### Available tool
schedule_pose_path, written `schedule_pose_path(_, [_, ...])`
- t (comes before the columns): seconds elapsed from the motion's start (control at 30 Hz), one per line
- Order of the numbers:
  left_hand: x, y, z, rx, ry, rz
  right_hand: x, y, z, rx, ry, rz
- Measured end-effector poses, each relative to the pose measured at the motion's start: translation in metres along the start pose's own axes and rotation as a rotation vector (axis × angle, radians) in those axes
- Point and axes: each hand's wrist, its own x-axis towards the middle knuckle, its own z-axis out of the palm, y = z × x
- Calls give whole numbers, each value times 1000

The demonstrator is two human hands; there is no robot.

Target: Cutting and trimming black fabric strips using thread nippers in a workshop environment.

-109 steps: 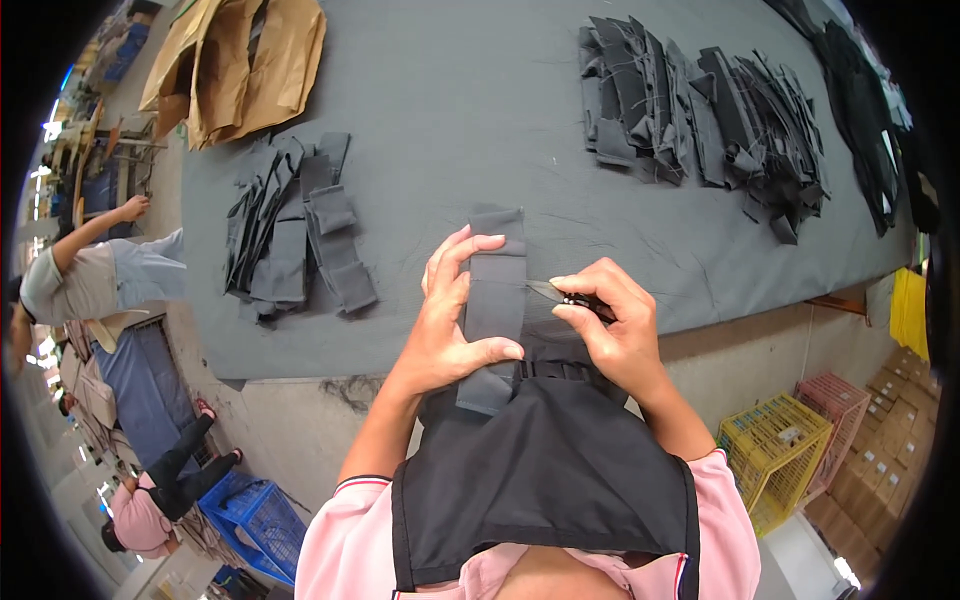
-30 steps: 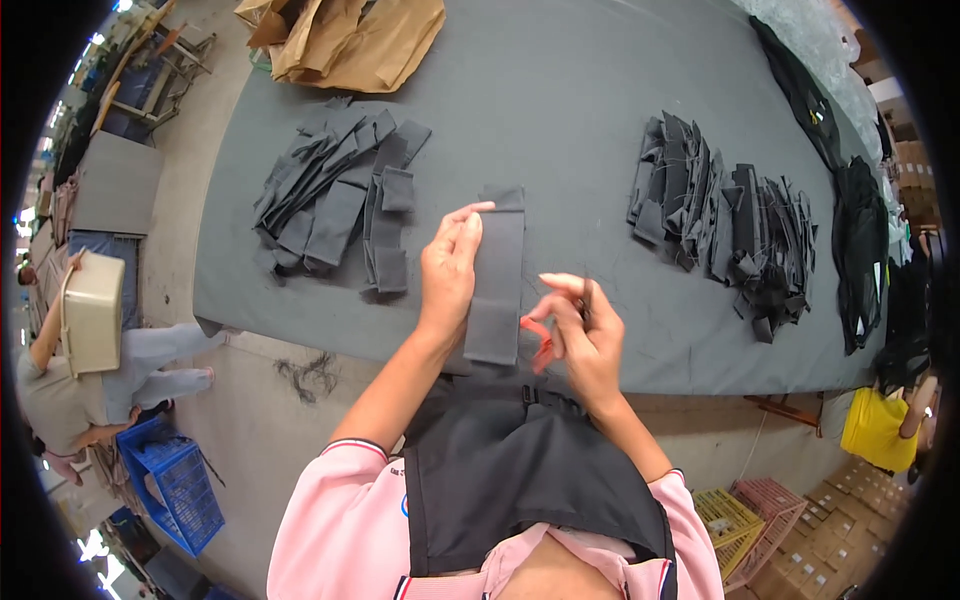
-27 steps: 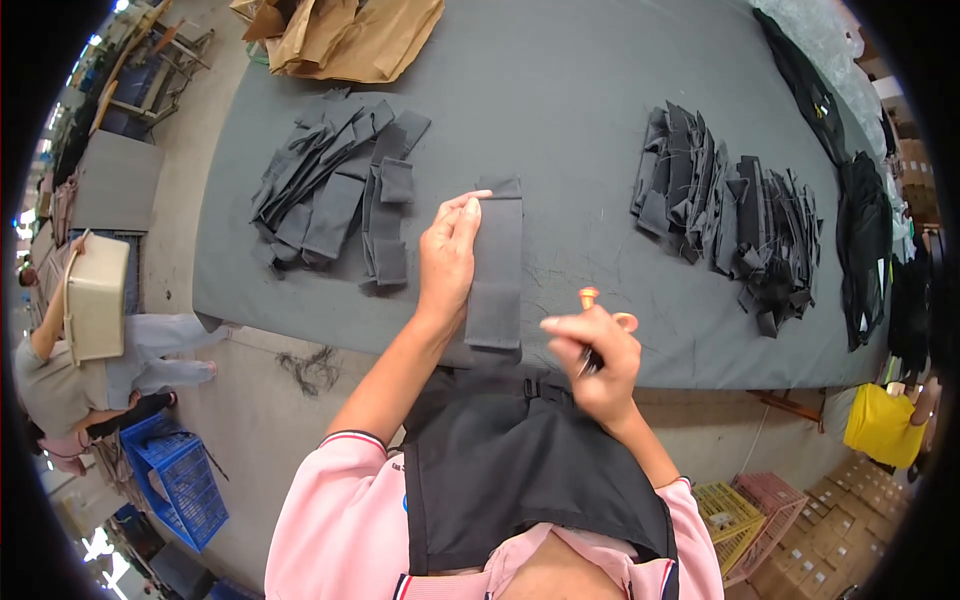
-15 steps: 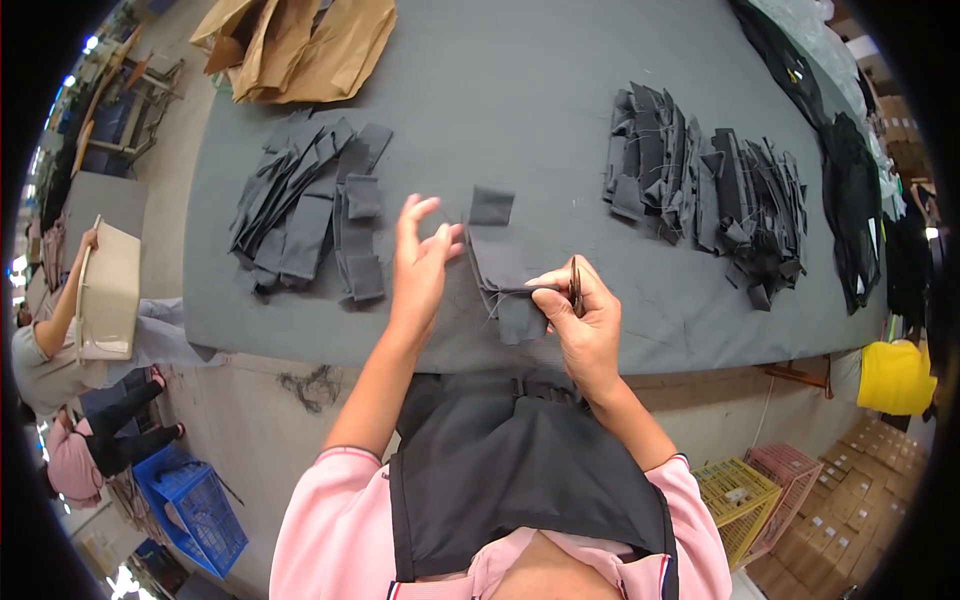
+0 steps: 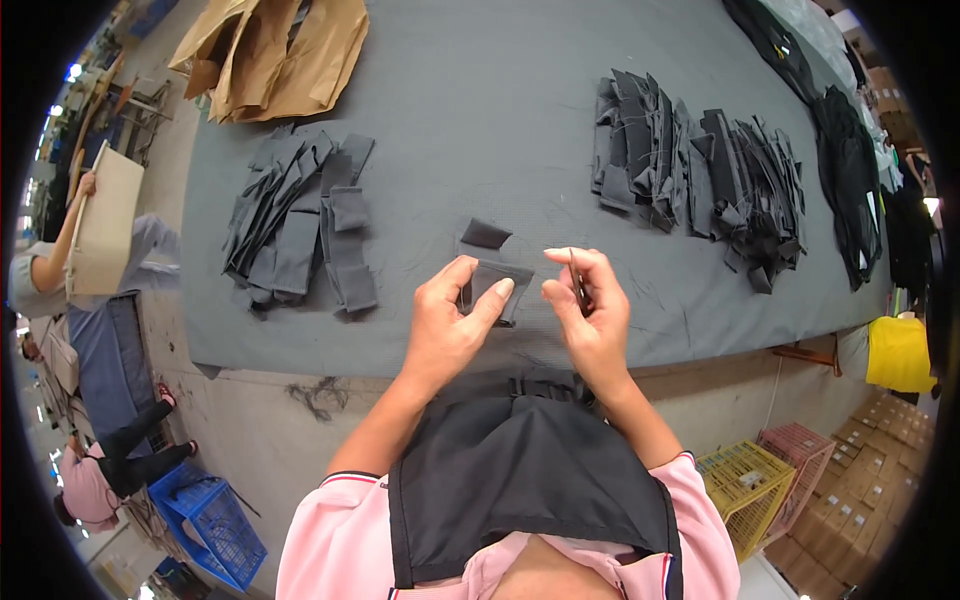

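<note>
My left hand (image 5: 447, 325) pinches a small dark grey fabric piece (image 5: 518, 273) between thumb and fingers, just above the table near its front edge. A folded flap of dark grey cloth (image 5: 486, 234) shows just beyond the fingertips; whether it is the same piece I cannot tell. Close by on the right, my right hand (image 5: 597, 320) is closed around a small dark metal tool (image 5: 577, 282) that looks like thread snips, mostly hidden by the fingers. That hand is apart from the cloth. Left of my hands lies a loose pile of similar grey pieces (image 5: 298, 225).
Two heaps of grey pieces with loose threads (image 5: 640, 150) (image 5: 750, 190) lie on the right of the grey-covered table (image 5: 480, 110). A brown paper bag (image 5: 300, 70) stands far left, black garments (image 5: 845, 190) far right. Crates (image 5: 740, 485) sit below. A person carries a beige board (image 5: 108, 225).
My left hand, spread and free before, has closed on the fabric piece. My right hand has let go of the cloth and drawn to the right, keeping the snips.
</note>
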Motion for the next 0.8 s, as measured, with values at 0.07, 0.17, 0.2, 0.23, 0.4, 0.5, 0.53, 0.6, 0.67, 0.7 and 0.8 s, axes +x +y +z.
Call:
schedule_pose_path(0.07, [2,9,-3,108,-8,14,2,-4,-5,-116,22,-141])
schedule_pose_path(0.17, [1,8,4,7,-1,-3,10,-13,-7,-313,-44,-269])
schedule_pose_path(0.2, [0,10,4,-11,-3,-26,12,-15,-5,-301,-76,-260])
schedule_pose_path(0.23, [0,9,5,-11,-8,-28,15,-16,-3,-290,-106,-252])
schedule_pose_path(0.4, [-3,4,2,148,-45,-51,25,7,1,-173,-225,-138])
schedule_pose_path(0.5, [-1,11,1,-18,-2,-93,22,11,-12,167,-8,393])
schedule_pose_path(0.53, [-1,11,2,-17,-3,-98,16,8,-11,168,-8,398])
schedule_pose_path(0.6, [0,9,3,-37,-26,-113,7,-3,-11,-195,16,-119])
schedule_pose_path(0.67, [0,10,3,-53,-27,-110,5,-3,-20,-352,-31,-193])
schedule_pose_path(0.7, [0,10,3,-69,-22,-104,5,2,-23,-431,-65,-282])
schedule_pose_path(0.8, [0,7,2,-60,-48,-132,8,3,-27,-506,-92,-336])
